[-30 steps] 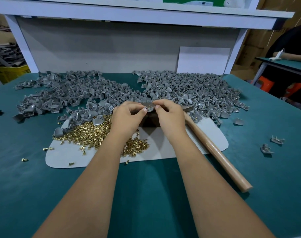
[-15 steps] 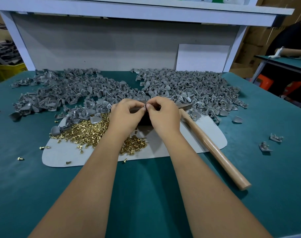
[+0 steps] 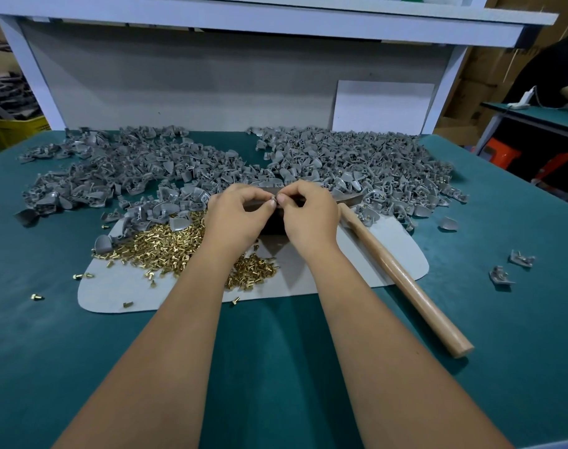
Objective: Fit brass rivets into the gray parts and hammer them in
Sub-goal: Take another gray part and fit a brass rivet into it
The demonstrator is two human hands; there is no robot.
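Bench [image 3: 470,367]: covered by a teal cloth of soft look; a pale grey mat [image 3: 367,267] with rounded corners is laid on it.
Gray parts [image 3: 357,163]: matte curved pieces, heaped behind the hands.
Brass rivets [image 3: 159,247]: shiny short pins, piled on the mat.
Left hand [image 3: 235,218]: fingers curled, a small piece is pinched, probably a gray part.
Right hand [image 3: 310,215]: curled, the same piece is pinched at the fingertips.
Hammer [image 3: 405,280]: smooth wooden handle, laid just right of the right hand.

Teal bench [image 3: 82,367] carries gray parts [image 3: 357,166] heaped at back, pale mat [image 3: 357,264] with brass rivets [image 3: 166,247], wooden-handled hammer [image 3: 402,277] at right.
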